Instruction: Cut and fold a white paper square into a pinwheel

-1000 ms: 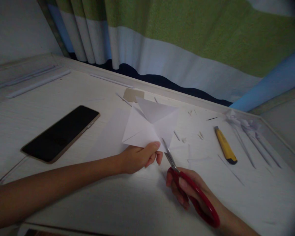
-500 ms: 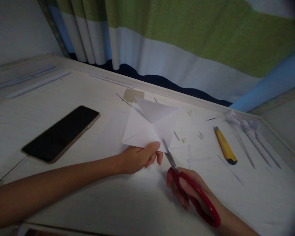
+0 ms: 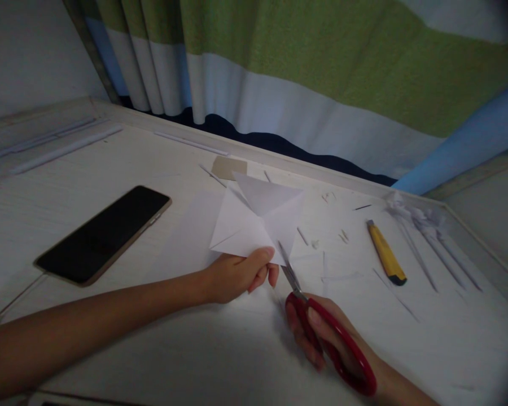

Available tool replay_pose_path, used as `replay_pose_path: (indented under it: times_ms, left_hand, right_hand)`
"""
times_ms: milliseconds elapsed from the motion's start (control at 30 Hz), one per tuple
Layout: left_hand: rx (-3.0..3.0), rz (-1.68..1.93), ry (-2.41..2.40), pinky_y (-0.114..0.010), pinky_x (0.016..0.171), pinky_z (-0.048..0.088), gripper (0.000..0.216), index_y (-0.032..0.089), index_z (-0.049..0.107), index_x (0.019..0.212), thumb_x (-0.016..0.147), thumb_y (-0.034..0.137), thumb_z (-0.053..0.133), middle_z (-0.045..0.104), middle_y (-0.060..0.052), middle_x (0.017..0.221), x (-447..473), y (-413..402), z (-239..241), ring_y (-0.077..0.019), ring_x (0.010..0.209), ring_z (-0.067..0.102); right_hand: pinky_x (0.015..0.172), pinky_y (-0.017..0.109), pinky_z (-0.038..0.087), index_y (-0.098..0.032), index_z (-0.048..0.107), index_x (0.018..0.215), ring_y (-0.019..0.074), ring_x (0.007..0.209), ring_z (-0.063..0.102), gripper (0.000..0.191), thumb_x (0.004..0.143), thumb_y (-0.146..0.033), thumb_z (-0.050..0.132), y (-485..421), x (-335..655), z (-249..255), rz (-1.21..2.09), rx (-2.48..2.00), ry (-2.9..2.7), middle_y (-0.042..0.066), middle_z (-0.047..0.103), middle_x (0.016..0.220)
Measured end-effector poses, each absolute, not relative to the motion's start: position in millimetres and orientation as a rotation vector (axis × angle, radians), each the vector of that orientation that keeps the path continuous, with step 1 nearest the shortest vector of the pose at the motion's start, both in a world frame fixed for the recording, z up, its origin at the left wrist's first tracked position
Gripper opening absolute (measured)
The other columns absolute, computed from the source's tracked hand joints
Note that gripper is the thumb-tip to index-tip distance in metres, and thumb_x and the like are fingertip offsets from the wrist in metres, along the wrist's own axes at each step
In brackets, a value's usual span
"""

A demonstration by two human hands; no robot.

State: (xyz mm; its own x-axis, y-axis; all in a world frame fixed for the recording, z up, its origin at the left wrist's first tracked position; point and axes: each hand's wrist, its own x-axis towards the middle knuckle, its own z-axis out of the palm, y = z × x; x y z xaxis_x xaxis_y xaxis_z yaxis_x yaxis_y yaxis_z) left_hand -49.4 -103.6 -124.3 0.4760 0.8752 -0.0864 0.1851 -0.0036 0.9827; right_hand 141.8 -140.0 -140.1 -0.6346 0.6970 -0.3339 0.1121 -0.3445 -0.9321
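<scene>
A square of white paper (image 3: pixel 245 225) with creases and slits is pinched at its near edge by my left hand (image 3: pixel 241 276), the thumb lying on top. My right hand (image 3: pixel 322 332) has its fingers through the handles of red-handled scissors (image 3: pixel 342 344). The blades reach up to the paper's lower right corner, with one blade above the sheet and the other at its edge. Fingers of the left hand curl beneath the paper, partly hidden.
A black phone (image 3: pixel 105 234) with a cable lies at left. To the right are a yellow utility knife (image 3: pixel 386 252), paper scraps (image 3: pixel 342 276) and thin sticks topped with crumpled white paper (image 3: pixel 419 220). A beige card (image 3: pixel 230 168) lies behind the paper, and a curtain (image 3: pixel 300 101) hangs beyond.
The view has shifted slightly. The left hand keeps its pinch on the paper, and the scissors stay at its lower right corner with little visible movement.
</scene>
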Motion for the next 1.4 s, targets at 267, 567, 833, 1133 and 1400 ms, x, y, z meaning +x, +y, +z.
replay_pose_path:
  times_ms: [267,567,833,1133,1400]
  left_hand:
    - [1.537,0.646,0.981,-0.020,0.060,0.036,0.053,0.017,0.034,0.037,0.086,0.028,0.017,0.040,0.003,0.044,-51.2,-102.9,-121.6,-0.0093,0.049,0.043]
    - [1.485,0.640,1.004,-0.021,0.057,0.037,0.052,0.018,0.037,0.038,0.085,0.030,0.018,0.038,0.003,0.039,-49.3,-102.0,-122.9,-0.0099,0.046,0.041]
    - [1.437,0.631,1.002,-0.022,0.058,0.035,0.051,0.018,0.039,0.040,0.085,0.031,0.019,0.038,0.004,0.040,-49.9,-102.6,-122.8,-0.0098,0.045,0.040]
    - [1.412,0.619,1.017,-0.022,0.059,0.033,0.049,0.017,0.042,0.045,0.086,0.031,0.019,0.037,0.005,0.040,-49.4,-101.2,-120.3,-0.0101,0.046,0.039]
    - [1.403,0.672,1.017,-0.022,0.058,0.034,0.050,0.017,0.044,0.045,0.085,0.032,0.019,0.037,0.005,0.038,-49.1,-102.6,-127.6,-0.0094,0.044,0.038]
  right_hand:
    - [0.034,0.017,0.024,-0.014,0.046,0.070,0.0043,0.035,0.031,0.040,0.078,-0.053,0.042,-140.0,142.2,-139.8,2.010,-1.062,-1.522,-0.006,0.038,0.044]
    - [0.033,0.017,0.022,-0.016,0.042,0.066,0.0043,0.033,0.029,0.042,0.076,-0.056,0.042,-140.1,141.0,-137.9,2.039,-1.063,-1.500,-0.007,0.037,0.040]
    - [0.031,0.015,0.019,-0.016,0.043,0.065,0.0034,0.031,0.027,0.040,0.080,-0.052,0.039,-141.5,140.7,-140.2,2.030,-1.075,-1.497,-0.007,0.037,0.040]
    - [0.029,0.016,0.018,-0.015,0.044,0.064,0.0029,0.028,0.025,0.040,0.078,-0.053,0.041,-143.6,138.4,-137.4,1.988,-1.108,-1.508,-0.008,0.035,0.037]
    - [0.028,0.016,0.018,-0.016,0.043,0.062,0.0031,0.026,0.026,0.042,0.079,-0.053,0.038,-142.3,136.2,-137.9,1.935,-1.115,-1.551,-0.008,0.036,0.033]
